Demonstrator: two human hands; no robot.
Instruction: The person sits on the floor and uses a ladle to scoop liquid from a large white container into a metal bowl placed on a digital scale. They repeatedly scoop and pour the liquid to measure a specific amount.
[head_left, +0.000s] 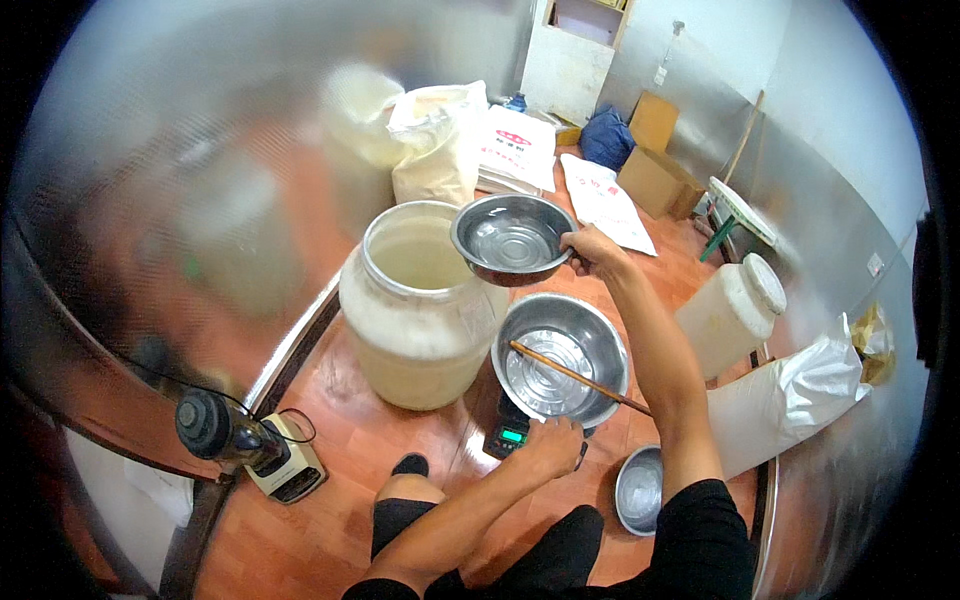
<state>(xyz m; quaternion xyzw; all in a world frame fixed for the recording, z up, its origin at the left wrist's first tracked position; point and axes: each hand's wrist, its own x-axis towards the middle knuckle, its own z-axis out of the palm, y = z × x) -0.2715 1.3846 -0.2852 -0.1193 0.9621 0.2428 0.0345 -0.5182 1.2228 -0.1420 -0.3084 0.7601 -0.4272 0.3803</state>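
My right hand (596, 251) grips the right rim of a shallow metal basin (514, 232), held in the air above a larger metal basin and beside the mouth of a big plastic barrel. Clear liquid seems to lie in the held basin. The larger metal basin (611, 337) rests on a black digital scale (499, 448) with a lit green display. A wooden stick (570, 371) leans across this basin and over its right rim. My left hand (555, 448) is at the near rim of the larger basin, fingers bent; its grip is partly hidden. The open translucent barrel (420, 345) stands to the left.
A blender (289, 465) with a cord stands at the lower left. A small metal bowl (639, 487) is on the floor by my right knee. A lidded plastic barrel (727, 315) and a white sack (787, 397) are at the right. Sacks (517, 146) and a cardboard box (656, 180) lie beyond.
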